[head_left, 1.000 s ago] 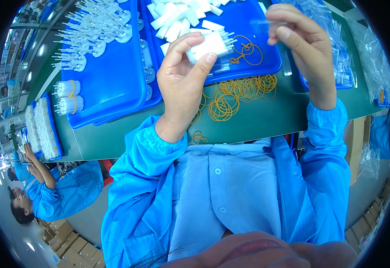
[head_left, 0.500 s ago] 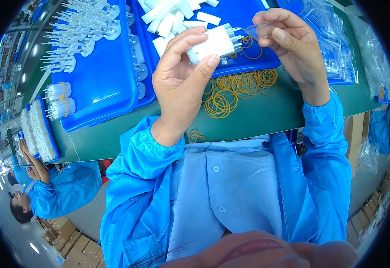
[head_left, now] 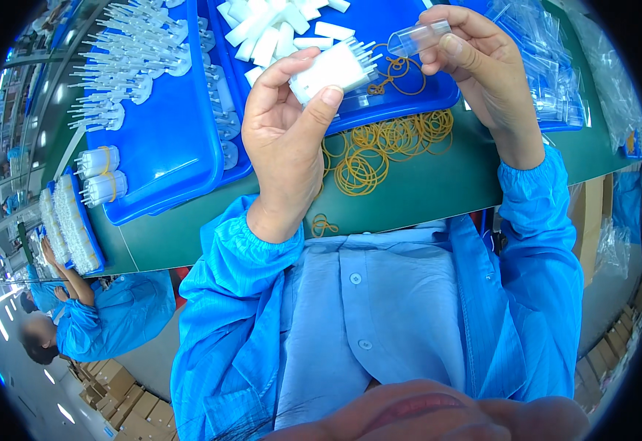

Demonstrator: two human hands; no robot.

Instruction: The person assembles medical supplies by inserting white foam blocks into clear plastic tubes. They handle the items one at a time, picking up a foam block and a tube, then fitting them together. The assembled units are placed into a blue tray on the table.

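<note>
The left hand (head_left: pixel 288 136) is clenched around a bundle of white plastic parts (head_left: pixel 333 67), thumb across its near face and fingers behind, the thin prongs pointing right, raised over the near edge of the middle blue tray (head_left: pixel 409 99). The right hand (head_left: pixel 482 70) pinches a clear plastic tube (head_left: pixel 420 37) between thumb and fingertips, just beside the prongs and not yet touching them. To do this well, I judge the bundle should be kept square and tightly held while the tube's open end is lined up with the prongs before anything is pushed. One bundle and one tube are in hand. On the green table (head_left: pixel 424 195) lies a loose pile of yellow rubber bands (head_left: pixel 379 147), too tangled to count, with a separate small one (head_left: pixel 323 224) near the edge. Two banded bundles (head_left: pixel 102 175) rest on the left blue tray (head_left: pixel 166 147). A second person in blue (head_left: pixel 100 323) works at lower left.
</note>
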